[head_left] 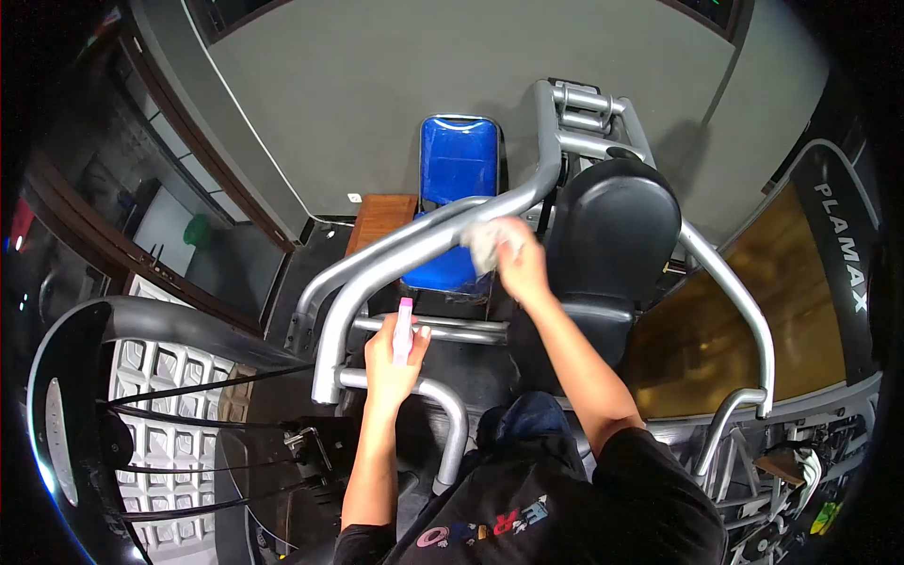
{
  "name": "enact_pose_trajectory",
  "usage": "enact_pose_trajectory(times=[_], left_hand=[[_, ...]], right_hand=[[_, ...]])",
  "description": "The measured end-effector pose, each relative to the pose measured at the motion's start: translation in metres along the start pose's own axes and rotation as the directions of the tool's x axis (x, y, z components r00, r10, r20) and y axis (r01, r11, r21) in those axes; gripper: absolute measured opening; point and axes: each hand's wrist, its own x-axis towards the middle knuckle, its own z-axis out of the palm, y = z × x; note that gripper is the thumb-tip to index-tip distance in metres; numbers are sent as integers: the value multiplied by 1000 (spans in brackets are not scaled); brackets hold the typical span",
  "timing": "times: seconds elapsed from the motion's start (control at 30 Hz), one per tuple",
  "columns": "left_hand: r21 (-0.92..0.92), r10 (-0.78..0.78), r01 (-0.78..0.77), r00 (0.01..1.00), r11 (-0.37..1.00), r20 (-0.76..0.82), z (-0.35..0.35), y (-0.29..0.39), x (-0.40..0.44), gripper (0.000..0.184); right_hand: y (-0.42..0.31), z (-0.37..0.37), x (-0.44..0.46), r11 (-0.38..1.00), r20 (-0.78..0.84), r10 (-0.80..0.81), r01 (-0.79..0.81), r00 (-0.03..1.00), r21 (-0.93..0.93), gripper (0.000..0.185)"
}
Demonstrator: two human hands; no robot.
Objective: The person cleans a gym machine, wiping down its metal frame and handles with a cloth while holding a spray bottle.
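My left hand (388, 353) is wrapped round a small bottle (404, 331) with a pink cap and a pale pink-and-white body, held upright. My right hand (520, 264) grips a crumpled whitish cloth (484, 243) and is slightly smeared by motion. The cloth lies against the silver tube frame (405, 252) of an exercise machine, near where the tube bends upward. To the right of my right hand stands the machine's black padded backrest (614, 231), with the black seat (593, 315) below it.
A blue chair (459, 160) stands behind the tube by the grey wall, beside a brown wooden table (384, 218). At the right is a machine panel (753, 311) marked PLAMAX. Black cables (212, 426) stretch across the lower left, near a glass door (179, 179).
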Motion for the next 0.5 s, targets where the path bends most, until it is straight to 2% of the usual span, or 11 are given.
enact_pose_trajectory(times=[0.03,0.07,0.13,0.17,0.2,0.23,0.27,0.33,0.4,0.47,0.5], left_hand=[[7,12,-12,1000,1000,-3,0,2,0,22],[7,6,-6,1000,1000,-6,0,2,0,22],[19,17,-17,1000,1000,-4,1,3,0,28],[43,4,-4,1000,999,11,1,3,0,28],[44,6,-6,1000,999,11,1,4,-1,28],[54,-2,1,1000,999,14,1,6,-1,28],[63,-7,6,1000,998,14,1,7,-1,29],[45,18,-18,1000,999,-9,3,5,-2,26],[26,34,-33,999,999,-35,5,3,-2,23],[32,20,-18,999,999,-40,4,2,-3,23],[86,5,-5,1000,996,1,1,2,-3,31]], right_hand=[[0,-8,13,1000,-103,-25,26,994,10,28],[-9,-15,25,990,-195,138,-140,971,5,31],[-7,-20,51,994,-259,62,-82,964,-66,35],[4,-12,57,981,-260,-32,-19,965,-193,36],[14,-3,58,947,-252,-127,42,959,-318,38],[12,6,52,872,-86,-57,7,995,-490,42],[11,21,42,807,47,-99,108,994,-580,47],[8,42,21,910,120,-123,160,985,-383,52],[-16,48,5,913,267,-256,323,929,-249,39],[-20,46,0,976,346,-202,219,916,-11,36],[-20,37,1,987,320,-146,161,936,-23,34]])
